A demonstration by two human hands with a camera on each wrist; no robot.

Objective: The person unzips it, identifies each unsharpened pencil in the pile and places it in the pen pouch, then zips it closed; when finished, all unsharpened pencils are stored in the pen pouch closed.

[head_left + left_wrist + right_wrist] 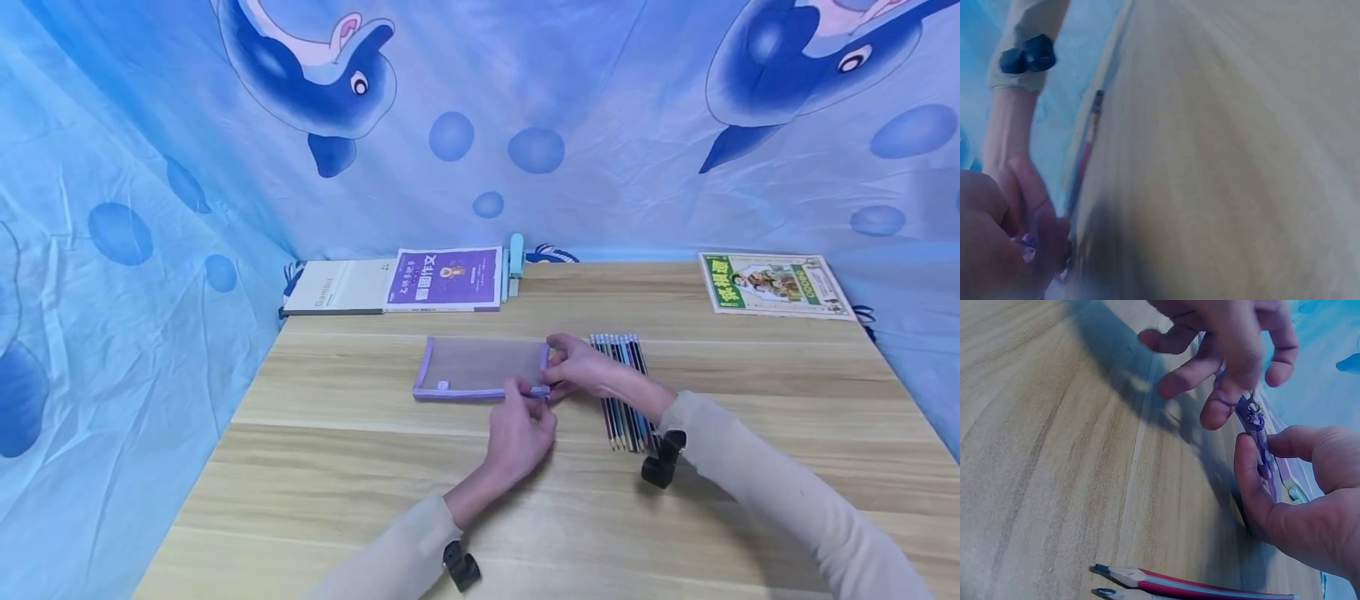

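A flat, see-through pencil pouch (pixel 480 362) with purple edging and a zipper along its near side lies on the table. My right hand (pixel 581 367) is at the pouch's right end; in the right wrist view its thumb and finger pinch the pouch's corner beside the zipper end (pixel 1254 419). From the near side my left hand (pixel 521 429) reaches to the same corner, its fingertips pinching the zipper pull while other fingers spread loosely. Beneath my right forearm lies a row of several pencils (pixel 618 392), tips toward me.
At the back left lie a pale book (pixel 341 283) and a purple-covered book (pixel 446 279), with a light-blue stapler-like item (pixel 516 254) beside them. A green and white booklet (pixel 776 285) sits at the back right. A blue dolphin-print curtain (pixel 487 100) hangs behind the wooden table (pixel 337 475).
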